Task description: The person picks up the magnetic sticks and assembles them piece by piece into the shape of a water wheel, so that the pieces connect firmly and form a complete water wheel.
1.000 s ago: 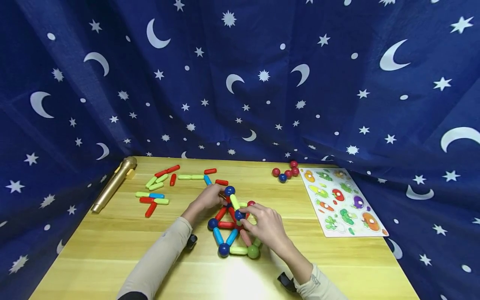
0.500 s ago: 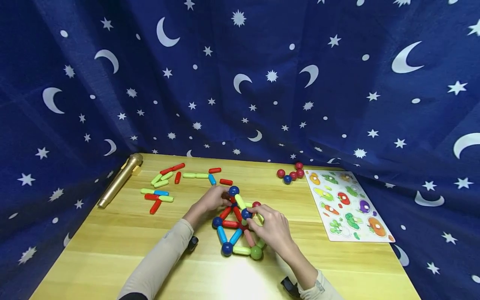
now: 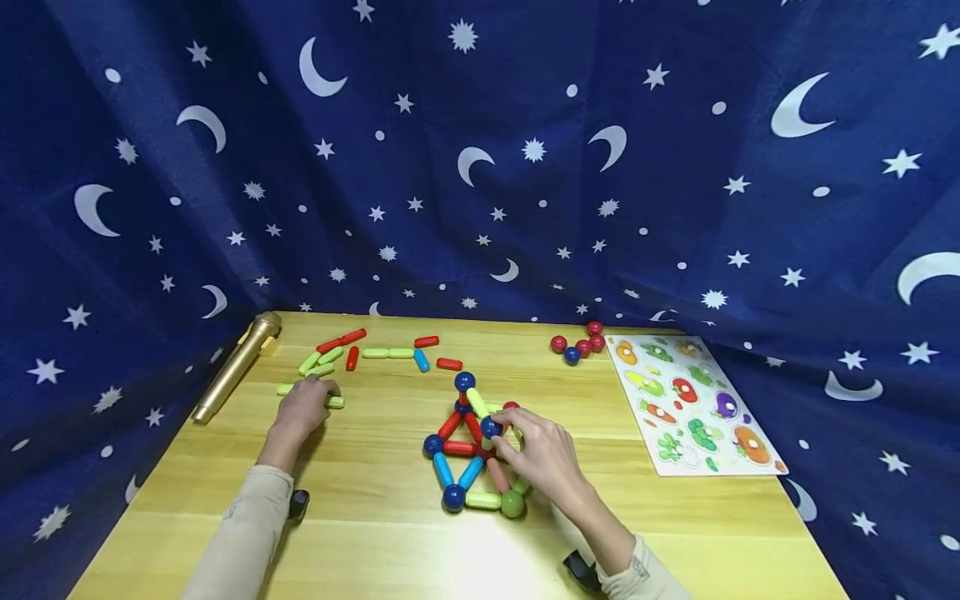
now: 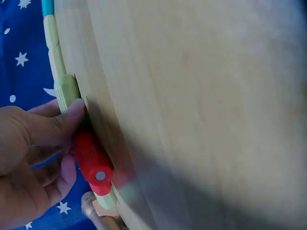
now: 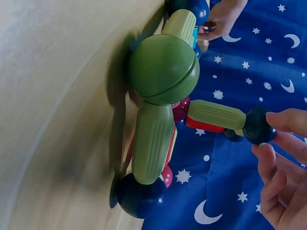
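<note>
Blue glossy ball (image 5: 255,125) in right grip (image 3: 546,457)

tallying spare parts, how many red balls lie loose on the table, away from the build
4 in sight, all left of the board: one red ball farthest back, one just in front of it, another to that one's left, and one leftmost.

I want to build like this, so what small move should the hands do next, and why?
Maybe the left hand should lift the green stick under its thumb and bring it to the model. It is already at the loose sticks, while the right hand's fingers hold a raised blue ball on the model, which could take another stick.
</note>
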### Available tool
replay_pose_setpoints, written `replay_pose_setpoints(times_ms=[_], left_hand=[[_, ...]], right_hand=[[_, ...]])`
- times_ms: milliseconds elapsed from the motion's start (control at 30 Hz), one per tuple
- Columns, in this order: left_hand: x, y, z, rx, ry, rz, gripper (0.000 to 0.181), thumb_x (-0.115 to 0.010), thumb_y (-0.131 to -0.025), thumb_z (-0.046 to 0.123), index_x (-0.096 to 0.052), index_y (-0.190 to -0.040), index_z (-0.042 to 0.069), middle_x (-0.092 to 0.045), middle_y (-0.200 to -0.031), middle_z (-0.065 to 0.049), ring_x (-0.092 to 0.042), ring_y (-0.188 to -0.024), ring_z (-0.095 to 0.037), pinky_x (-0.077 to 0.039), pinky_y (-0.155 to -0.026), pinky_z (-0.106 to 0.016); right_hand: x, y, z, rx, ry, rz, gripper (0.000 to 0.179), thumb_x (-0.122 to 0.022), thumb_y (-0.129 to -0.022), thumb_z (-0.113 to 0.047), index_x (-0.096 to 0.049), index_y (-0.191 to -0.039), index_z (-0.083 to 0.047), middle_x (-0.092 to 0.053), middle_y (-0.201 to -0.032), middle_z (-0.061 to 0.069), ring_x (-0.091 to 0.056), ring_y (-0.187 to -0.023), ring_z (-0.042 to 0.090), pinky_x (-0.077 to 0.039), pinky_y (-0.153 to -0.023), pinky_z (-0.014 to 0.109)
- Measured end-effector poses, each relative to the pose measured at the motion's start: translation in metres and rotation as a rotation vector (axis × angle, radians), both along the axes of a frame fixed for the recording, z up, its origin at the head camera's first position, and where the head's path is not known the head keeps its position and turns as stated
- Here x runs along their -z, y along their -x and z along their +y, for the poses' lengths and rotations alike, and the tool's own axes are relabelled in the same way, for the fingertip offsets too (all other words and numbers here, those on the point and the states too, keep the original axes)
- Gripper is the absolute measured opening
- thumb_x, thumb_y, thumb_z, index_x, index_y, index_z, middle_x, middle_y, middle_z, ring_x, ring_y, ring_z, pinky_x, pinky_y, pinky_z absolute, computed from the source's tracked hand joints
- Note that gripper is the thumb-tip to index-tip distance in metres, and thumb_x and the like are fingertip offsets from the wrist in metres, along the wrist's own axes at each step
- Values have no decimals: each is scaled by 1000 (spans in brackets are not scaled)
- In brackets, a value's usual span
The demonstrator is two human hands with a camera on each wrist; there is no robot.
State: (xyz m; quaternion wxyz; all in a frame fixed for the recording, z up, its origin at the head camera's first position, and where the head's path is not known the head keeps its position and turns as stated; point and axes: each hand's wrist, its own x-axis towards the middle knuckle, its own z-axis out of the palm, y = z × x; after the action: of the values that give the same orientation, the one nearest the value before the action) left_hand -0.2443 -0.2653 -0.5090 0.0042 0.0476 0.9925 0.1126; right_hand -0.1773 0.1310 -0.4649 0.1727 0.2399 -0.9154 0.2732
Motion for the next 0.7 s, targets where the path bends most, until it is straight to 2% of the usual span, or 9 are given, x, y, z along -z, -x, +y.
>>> replay_pose_setpoints(times_ms=[200, 433, 600, 700], left_hand=[[6, 2, -2, 16, -14, 22, 20, -79, -75, 1, -67, -90, 7, -63, -99, -21, -63, -93, -42, -52, -78, -52], [5, 3, 1, 41, -49, 16, 17, -67, -87, 4, -65, -103, 3, -64, -99, -23, -61, -97, -43, -48, -87, -55], [0, 1, 3, 13, -64, -26, 15, -62, -92, 7, -64, -106, 6, -67, -101, -19, -63, -97, -41, -50, -78, -53], [-7, -4, 11, -12, -78, -11, 15, -63, -92, 8, -65, -106, 6, -68, -97, -16, -65, -92, -37, -50, -69, -50]], right_hand=[[-1, 0, 1, -4, -14, -4, 23, -80, -80, -26, -73, -102, -21, -75, -98, -3, -21, -41, -4, -21, -39, 15], [-2, 1, 0, -3, -21, -9, 23, -80, -80, -25, -73, -102, -21, -75, -98, -3, -24, -42, -4, -23, -41, 16], [-3, 2, 0, 1, -26, -18, 23, -80, -80, -24, -73, -102, -20, -75, -101, -2, -22, -42, -3, -21, -40, 16], [-3, 1, 0, 1, -25, -22, 23, -80, -80, -24, -73, -102, -20, -75, -100, -2, -22, -42, -4, -22, -40, 16]])
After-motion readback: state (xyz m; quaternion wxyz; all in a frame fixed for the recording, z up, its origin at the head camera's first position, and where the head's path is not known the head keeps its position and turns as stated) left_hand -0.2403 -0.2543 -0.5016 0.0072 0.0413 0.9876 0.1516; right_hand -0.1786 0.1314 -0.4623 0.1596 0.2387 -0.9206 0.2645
